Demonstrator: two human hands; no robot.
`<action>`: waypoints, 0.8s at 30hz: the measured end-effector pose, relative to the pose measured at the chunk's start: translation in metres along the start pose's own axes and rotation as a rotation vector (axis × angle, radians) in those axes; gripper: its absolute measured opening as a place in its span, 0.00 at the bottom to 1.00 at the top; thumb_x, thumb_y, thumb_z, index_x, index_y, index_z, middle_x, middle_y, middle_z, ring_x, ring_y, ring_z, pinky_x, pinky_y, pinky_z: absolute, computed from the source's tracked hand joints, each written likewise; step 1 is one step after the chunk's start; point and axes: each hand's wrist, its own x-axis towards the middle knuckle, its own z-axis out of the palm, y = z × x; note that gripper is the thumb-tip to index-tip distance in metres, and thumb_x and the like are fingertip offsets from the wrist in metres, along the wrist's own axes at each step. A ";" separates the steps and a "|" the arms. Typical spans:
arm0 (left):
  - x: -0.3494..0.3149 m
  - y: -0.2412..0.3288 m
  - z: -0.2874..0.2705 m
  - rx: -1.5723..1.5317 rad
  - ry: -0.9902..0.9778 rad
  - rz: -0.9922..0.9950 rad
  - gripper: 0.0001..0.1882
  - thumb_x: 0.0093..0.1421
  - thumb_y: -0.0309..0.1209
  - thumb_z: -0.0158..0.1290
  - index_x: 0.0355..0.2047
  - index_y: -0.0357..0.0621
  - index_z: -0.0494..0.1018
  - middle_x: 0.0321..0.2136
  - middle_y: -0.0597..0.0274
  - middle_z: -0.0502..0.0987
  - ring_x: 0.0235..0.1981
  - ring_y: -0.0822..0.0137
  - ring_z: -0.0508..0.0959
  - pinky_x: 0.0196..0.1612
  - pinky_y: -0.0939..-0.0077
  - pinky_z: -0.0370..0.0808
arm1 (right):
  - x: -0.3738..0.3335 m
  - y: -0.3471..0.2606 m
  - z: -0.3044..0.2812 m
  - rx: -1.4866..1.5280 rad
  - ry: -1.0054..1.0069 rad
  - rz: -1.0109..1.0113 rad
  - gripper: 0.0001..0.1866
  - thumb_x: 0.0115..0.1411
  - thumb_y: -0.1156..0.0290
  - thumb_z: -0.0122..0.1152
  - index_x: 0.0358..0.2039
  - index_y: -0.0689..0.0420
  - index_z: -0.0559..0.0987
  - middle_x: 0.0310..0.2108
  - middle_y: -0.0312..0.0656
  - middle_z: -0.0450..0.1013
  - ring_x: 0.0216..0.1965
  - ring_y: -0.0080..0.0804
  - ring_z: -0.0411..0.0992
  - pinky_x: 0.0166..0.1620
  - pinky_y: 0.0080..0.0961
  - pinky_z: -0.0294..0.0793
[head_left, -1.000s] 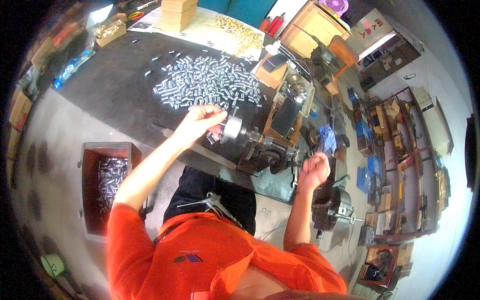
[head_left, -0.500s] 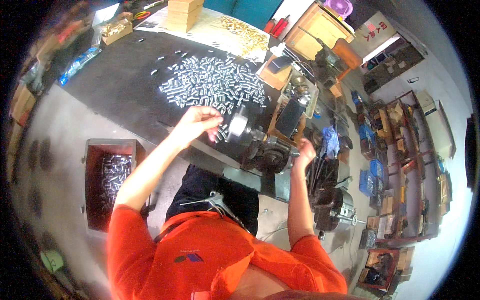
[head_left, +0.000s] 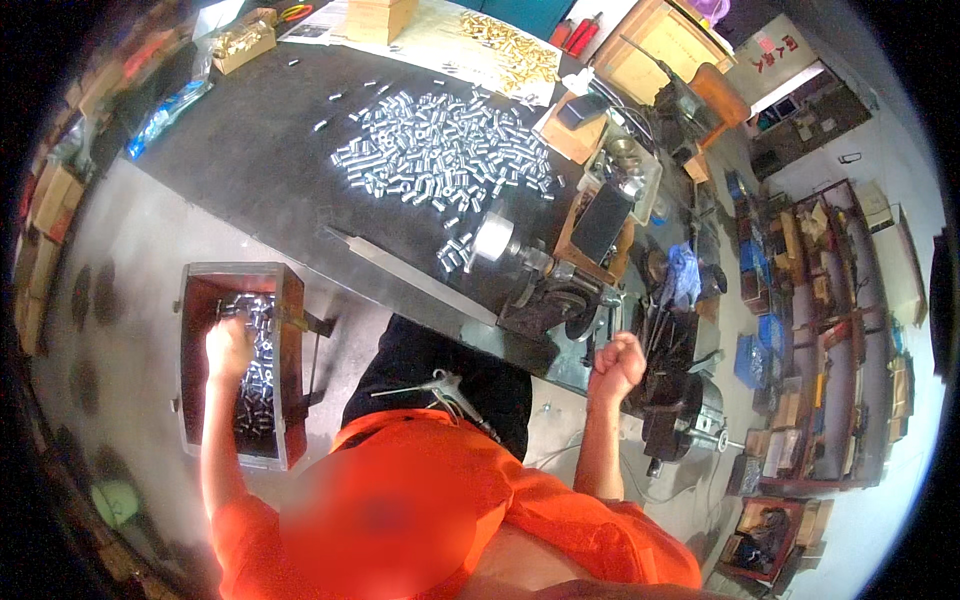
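Note:
My left hand (head_left: 230, 348) is down in a red-walled box (head_left: 291, 350) beside the bench, over a heap of small metal sleeves (head_left: 257, 385). Its fingers point away from me and are hidden, so whether they hold a sleeve I cannot tell. My right hand (head_left: 618, 368) is closed around the end of a metal lever (head_left: 614, 312) at the right side of a small bench machine (head_left: 550, 300). The machine's round silver head (head_left: 494, 238) faces a big pile of shiny metal sleeves (head_left: 440, 150) on the dark bench.
A flat metal bar (head_left: 410, 272) lies along the bench's near edge. Brass-coloured parts (head_left: 510, 50) lie on paper at the back, near a cardboard box stack (head_left: 380, 20). An air blow gun (head_left: 440, 385) rests at my lap. Another machine (head_left: 685, 415) stands at the right.
My left hand has moved from beside the machine's round head down into the red-walled box. My right hand has come nearer to me, with the lever now showing beyond it.

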 end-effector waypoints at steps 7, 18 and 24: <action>0.097 0.155 -0.033 -0.485 0.183 0.462 0.07 0.47 0.25 0.47 0.29 0.41 0.72 0.26 0.55 0.71 0.24 0.55 0.75 0.26 0.68 0.72 | 0.056 0.048 0.006 -0.034 0.276 0.090 0.07 0.51 0.70 0.51 0.21 0.58 0.71 0.14 0.30 0.60 0.15 0.18 0.57 0.18 0.16 0.55; 0.157 0.227 0.011 -0.302 -0.169 0.710 0.14 0.43 0.29 0.50 0.33 0.46 0.69 0.28 0.56 0.68 0.28 0.54 0.73 0.31 0.59 0.70 | 0.034 0.043 -0.001 -0.095 0.263 0.126 0.07 0.48 0.71 0.50 0.25 0.60 0.73 0.14 0.30 0.58 0.14 0.18 0.55 0.16 0.15 0.52; 0.157 0.225 0.027 -0.306 -0.010 0.633 0.13 0.40 0.27 0.50 0.30 0.44 0.68 0.24 0.55 0.70 0.27 0.53 0.74 0.30 0.61 0.70 | 0.032 0.044 -0.003 -0.058 0.325 0.145 0.07 0.50 0.71 0.49 0.24 0.61 0.73 0.14 0.30 0.57 0.13 0.17 0.52 0.16 0.15 0.50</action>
